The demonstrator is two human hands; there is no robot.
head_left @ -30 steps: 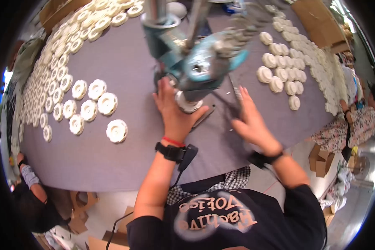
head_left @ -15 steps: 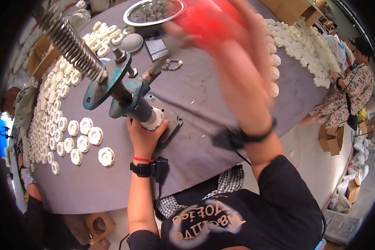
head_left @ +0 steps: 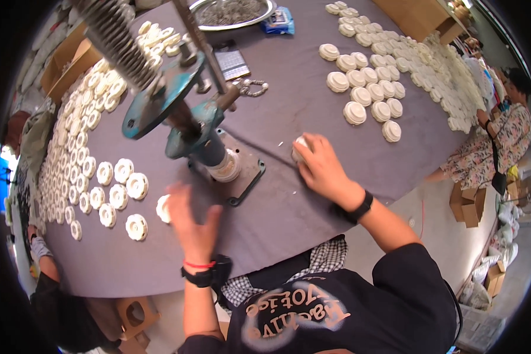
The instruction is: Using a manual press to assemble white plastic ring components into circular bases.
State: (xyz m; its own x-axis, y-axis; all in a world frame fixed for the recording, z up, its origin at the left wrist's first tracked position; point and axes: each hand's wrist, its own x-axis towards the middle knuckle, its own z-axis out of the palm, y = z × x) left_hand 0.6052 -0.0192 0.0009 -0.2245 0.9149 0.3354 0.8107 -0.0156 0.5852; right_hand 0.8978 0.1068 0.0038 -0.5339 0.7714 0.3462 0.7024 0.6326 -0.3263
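Grey table, in from front edge: R hand curled on white disc, R of teal press. L hand blurred, thumb wide of fingers, by white wheel; can't tell if touching. White piece under press. Similar wheels twd L edge, discs twd R.

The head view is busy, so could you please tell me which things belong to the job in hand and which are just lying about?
Likely the job's: teal lever press, white round piece at right hand, white notched discs.

Likely lying about: smartphone, beaded bracelet, blue packet.
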